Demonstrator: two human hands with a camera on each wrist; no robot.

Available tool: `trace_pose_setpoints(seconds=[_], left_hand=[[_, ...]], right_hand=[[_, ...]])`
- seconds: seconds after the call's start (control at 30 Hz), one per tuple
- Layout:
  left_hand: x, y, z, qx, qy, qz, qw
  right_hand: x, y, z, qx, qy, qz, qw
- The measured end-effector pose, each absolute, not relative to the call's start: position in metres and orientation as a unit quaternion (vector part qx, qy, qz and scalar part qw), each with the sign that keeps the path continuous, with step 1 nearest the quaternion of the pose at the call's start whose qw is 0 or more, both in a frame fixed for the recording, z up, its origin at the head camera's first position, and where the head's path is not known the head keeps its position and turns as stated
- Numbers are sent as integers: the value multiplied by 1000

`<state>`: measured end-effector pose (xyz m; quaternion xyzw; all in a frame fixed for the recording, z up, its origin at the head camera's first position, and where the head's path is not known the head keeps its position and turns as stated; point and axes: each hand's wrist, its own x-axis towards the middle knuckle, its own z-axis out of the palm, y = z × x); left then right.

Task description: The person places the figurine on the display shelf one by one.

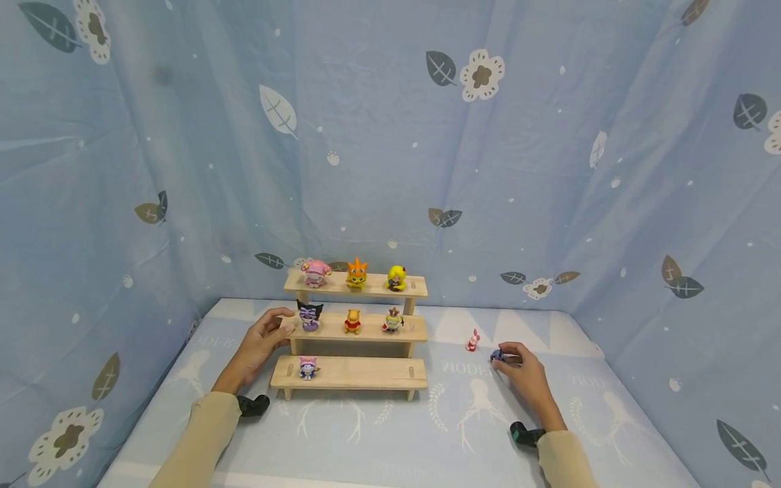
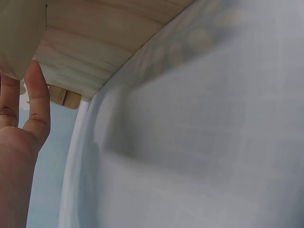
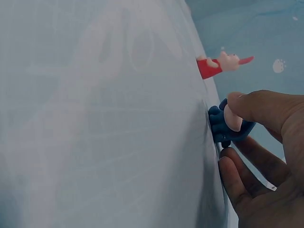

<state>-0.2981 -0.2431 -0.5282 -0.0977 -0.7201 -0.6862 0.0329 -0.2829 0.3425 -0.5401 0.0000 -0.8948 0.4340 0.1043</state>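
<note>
My right hand point(image 1: 526, 373) pinches a small blue figurine point(image 3: 232, 124) between thumb and fingers, low at the tabletop on the right. Just left of it a little red-and-pink figurine point(image 1: 472, 340) stands upright. My left hand point(image 1: 259, 342) grips the left end of the middle board of a three-tier wooden display shelf point(image 1: 378, 346). Beside its fingertips stands a black-and-purple figurine point(image 1: 310, 317). That board also bears a red-and-yellow bear figurine point(image 1: 352, 321) and a crowned figurine point(image 1: 393, 319). A pink-and-blue figurine point(image 1: 308, 368) stands at the left of the bottom board.
On the top board are a pink figurine point(image 1: 316, 273), an orange spiky one point(image 1: 356, 274) and a yellow-haired one point(image 1: 396, 278). A pale patterned cloth covers the table point(image 1: 390, 440). Blue curtains point(image 1: 378, 169) hang behind and at both sides.
</note>
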Motion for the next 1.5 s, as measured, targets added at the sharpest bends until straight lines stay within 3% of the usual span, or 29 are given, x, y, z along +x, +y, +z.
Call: trace_pose_setpoints(seconds=[0.7,1.5], left_hand=[[-299,-242,-530,-90,-718,-689,31],[-300,-243,-532,-97,-726,-679,38]], right_hand=[[-286,343,-545,-16,-898,429,98],[-275,324,-532,38,-859,486,159]])
